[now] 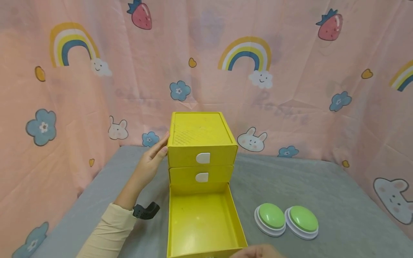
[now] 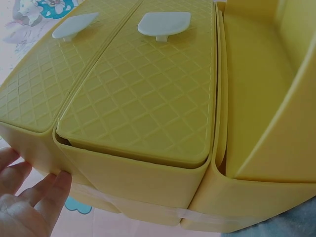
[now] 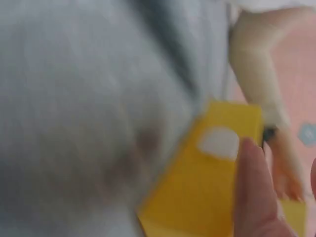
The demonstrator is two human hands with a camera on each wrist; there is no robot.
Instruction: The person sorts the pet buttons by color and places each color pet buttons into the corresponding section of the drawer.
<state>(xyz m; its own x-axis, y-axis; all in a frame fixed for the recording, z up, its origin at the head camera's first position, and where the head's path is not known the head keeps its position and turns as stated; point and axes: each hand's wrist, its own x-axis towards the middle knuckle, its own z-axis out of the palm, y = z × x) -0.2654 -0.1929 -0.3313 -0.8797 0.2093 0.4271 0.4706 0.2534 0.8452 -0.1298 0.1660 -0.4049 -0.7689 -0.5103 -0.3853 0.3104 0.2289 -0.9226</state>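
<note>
A yellow three-drawer cabinet point(image 1: 203, 129) stands upright, its bottom drawer point(image 1: 200, 224) pulled far out and bare inside. The two upper drawers point(image 2: 143, 94), with white tab handles, are closed. My left hand point(image 1: 152, 163) rests against the cabinet's left side near the top, fingers extended; the left wrist view shows its fingertips point(image 2: 61, 180) at the side wall. At the bottom edge of the head view, my right hand point(image 1: 258, 252) is at the right front corner of the open drawer, mostly cut off. In the blurred right wrist view, a straight finger point(image 3: 254, 190) overlaps the drawer's front beside its white handle.
Two green dome buttons point(image 1: 271, 216) on white bases sit side by side to the right of the drawer. Grey cloth point(image 1: 322, 193) covers the table. A pink patterned curtain point(image 1: 206, 86) hangs behind and along both sides.
</note>
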